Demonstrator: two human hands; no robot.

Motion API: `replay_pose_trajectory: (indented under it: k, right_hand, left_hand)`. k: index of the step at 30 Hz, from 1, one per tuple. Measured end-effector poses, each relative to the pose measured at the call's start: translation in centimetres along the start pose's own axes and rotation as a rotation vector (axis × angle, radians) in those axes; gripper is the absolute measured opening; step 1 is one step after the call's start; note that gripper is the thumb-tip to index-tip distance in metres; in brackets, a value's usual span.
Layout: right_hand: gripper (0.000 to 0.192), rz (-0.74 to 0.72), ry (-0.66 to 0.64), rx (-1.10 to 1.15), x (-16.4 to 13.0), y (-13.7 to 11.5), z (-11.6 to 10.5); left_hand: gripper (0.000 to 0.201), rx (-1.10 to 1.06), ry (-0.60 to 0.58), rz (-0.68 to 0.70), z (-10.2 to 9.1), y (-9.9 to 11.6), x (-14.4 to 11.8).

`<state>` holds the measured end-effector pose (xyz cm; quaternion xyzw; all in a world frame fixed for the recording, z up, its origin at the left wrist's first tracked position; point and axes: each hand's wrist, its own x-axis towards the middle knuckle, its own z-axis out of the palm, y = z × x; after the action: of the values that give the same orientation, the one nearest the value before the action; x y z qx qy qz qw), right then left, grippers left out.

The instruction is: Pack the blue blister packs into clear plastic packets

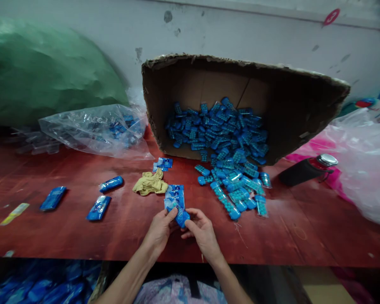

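Note:
My left hand (160, 230) and my right hand (202, 230) meet near the front edge of a red table (82, 228). Together they hold a small blue packet (181, 217) between their fingertips. Just beyond the hands lies a short stack of flat blue packets (175, 195). A crumpled tan cloth (150, 184) sits to the left of that stack. A cardboard box (291, 105) lies tipped on its side behind, and several blue blister items (231, 139) spill from it onto the table.
Three wrapped blue packets (98, 207) lie to the left. A clear plastic bag (95, 128) and a green sack (44, 71) sit at the back left. A dark bottle (307, 169) lies at the right beside a white plastic bag (364, 169). Blue packets (41, 289) fill a bin below.

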<state>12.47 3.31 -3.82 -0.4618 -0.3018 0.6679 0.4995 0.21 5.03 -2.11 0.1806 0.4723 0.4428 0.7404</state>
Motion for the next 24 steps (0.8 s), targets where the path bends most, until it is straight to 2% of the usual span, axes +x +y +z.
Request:
replay_pose_trajectory:
  k: [10,12,18,21,24]
  right_hand:
    - [0.036,0.067,-0.117,0.118,0.1,0.1,-0.7]
    - [0.037,0.051,-0.112,0.062,0.0,0.1,-0.7]
    - [0.036,-0.031,-0.034,-0.088,-0.2,0.5,-0.3]
    - [0.037,-0.053,-0.020,-0.096,-0.1,0.5,-0.1]
    - [0.040,0.006,-0.070,-0.055,0.1,0.4,-0.2]
  left_hand:
    - [0.018,-0.046,-0.151,-0.021,0.1,-0.3,-0.3]
    - [0.018,-0.045,-0.130,-0.009,0.1,-0.5,-0.3]
    - [0.022,-0.011,0.084,0.118,0.3,-1.2,-0.3]
    - [0.023,-0.007,0.079,0.123,0.5,-1.2,-0.4]
    - [0.021,-0.014,0.031,0.116,0.6,-0.9,-0.5]
